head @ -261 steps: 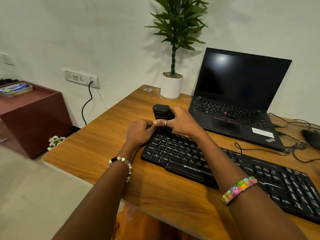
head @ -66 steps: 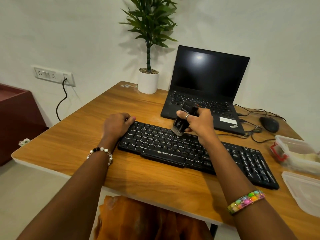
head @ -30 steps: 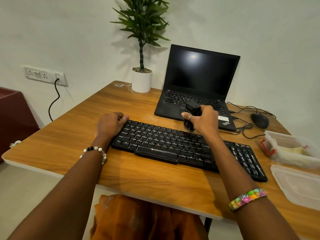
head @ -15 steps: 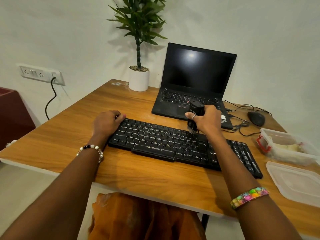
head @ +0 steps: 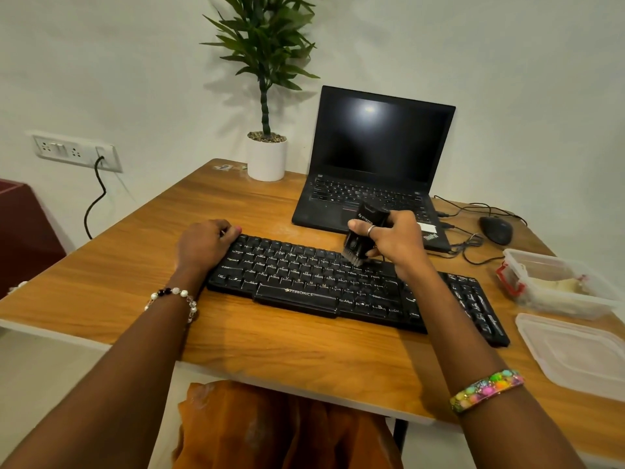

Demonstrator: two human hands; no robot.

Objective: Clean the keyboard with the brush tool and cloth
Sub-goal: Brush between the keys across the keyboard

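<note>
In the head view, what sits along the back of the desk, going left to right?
Wall socket → potted plant → laptop → mouse → clear plastic container. In front of them, the left hand steadies the keyboard while the right hand holds the brush tool.
</note>
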